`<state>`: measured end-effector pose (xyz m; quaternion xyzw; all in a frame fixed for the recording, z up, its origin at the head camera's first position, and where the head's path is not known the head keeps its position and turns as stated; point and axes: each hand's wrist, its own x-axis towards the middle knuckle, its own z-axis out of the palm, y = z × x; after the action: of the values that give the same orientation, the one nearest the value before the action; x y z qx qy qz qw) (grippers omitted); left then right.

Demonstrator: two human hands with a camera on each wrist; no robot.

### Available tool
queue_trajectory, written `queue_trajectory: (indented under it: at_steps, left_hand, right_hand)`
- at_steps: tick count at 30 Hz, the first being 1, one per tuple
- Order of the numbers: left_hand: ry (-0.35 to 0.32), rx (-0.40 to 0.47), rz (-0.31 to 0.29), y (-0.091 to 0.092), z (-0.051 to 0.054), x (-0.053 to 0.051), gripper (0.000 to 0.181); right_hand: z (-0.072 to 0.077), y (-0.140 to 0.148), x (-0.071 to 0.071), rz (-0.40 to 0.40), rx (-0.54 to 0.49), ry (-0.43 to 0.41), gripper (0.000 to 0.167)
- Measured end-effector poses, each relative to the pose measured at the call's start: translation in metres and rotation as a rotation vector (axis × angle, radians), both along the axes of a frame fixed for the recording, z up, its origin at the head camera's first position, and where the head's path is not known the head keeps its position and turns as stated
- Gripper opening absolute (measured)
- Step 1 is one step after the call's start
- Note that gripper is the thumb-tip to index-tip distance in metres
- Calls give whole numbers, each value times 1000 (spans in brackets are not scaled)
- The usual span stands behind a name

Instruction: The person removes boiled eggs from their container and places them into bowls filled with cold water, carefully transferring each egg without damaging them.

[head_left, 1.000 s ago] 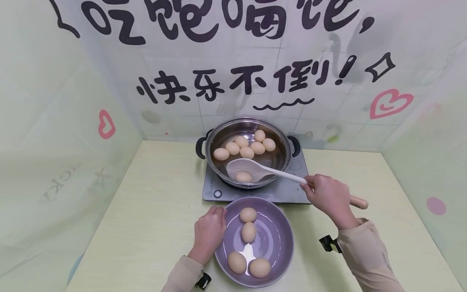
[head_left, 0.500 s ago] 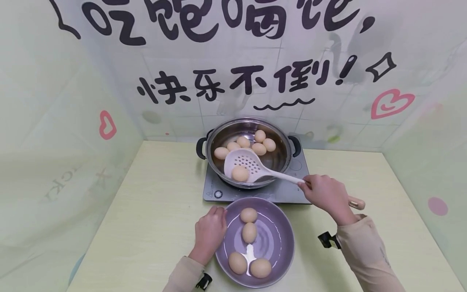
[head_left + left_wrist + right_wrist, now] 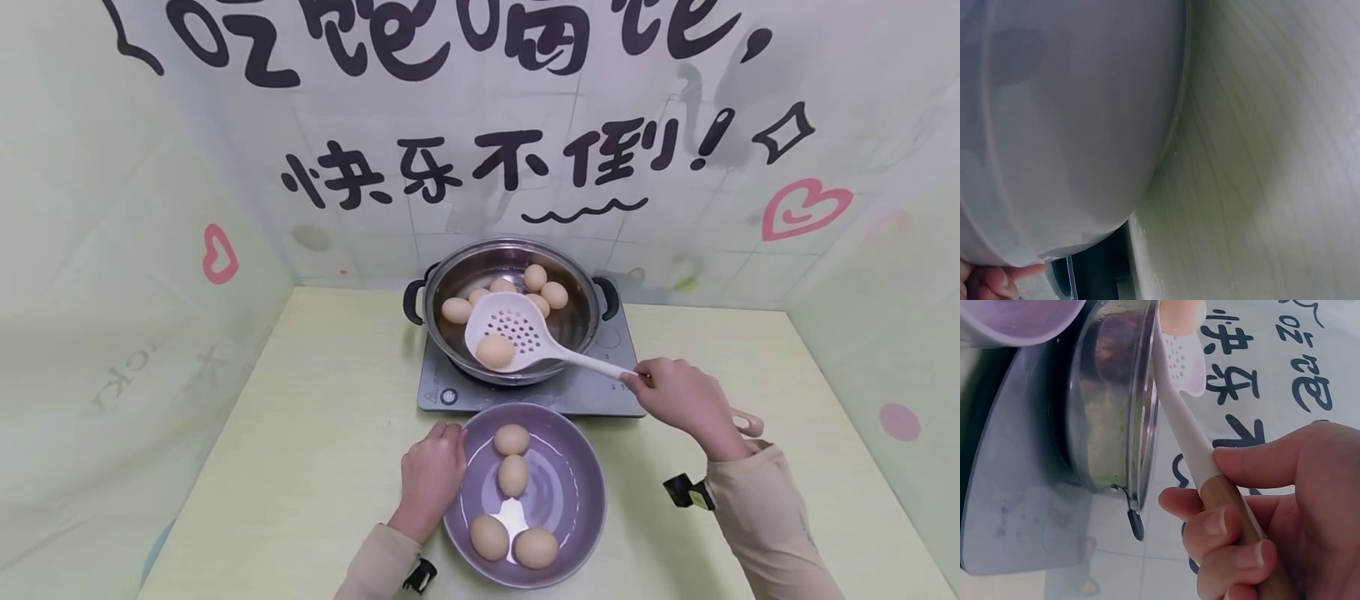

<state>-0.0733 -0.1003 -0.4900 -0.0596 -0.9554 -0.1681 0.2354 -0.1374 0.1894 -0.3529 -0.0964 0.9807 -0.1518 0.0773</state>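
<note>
My right hand (image 3: 686, 400) grips the wooden handle (image 3: 1235, 512) of a white slotted spoon (image 3: 517, 321). One brown egg (image 3: 496, 352) lies in the spoon's bowl, which is raised over the near side of a steel pot (image 3: 577, 333). Behind the spoon, several more eggs (image 3: 554, 295) sit in the pot, some partly hidden by it. A purple bowl (image 3: 577, 508) in front of the pot holds several eggs (image 3: 513, 476). On that bowl's left rim my left hand (image 3: 431, 475) has its fingers curled; the left wrist view shows the bowl's outer wall (image 3: 1085, 125) and fingertips.
The pot stands on a grey induction cooker (image 3: 442, 392), its black handles (image 3: 609, 300) out to both sides. A pale wood-grain tabletop (image 3: 315, 417) lies beneath. Printed sheets wall in the back (image 3: 352, 267) and both sides.
The slotted spoon has risen out of the pot with the egg in it, and its perforated bowl shows. My right hand has shifted slightly to the right. The left hand stays at the purple bowl.
</note>
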Motion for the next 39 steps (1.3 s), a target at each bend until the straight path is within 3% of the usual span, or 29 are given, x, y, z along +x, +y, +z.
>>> queue_trajectory:
  at_steps: [7, 16, 27, 39]
  left_hand:
    - [14, 5, -9, 1, 2, -2, 14]
    - [2, -3, -11, 0, 7, -7, 13]
    - [-12, 3, -2, 0, 6, -7, 14]
    - [-31, 7, -5, 1, 6, -2, 14]
  right_hand:
    - [9, 17, 21, -26, 8, 16, 31]
    - [12, 35, 64, -61, 26, 32, 29]
    - [-10, 45, 109, -132, 32, -48, 21]
    - [-29, 38, 127, -174, 31, -89, 15]
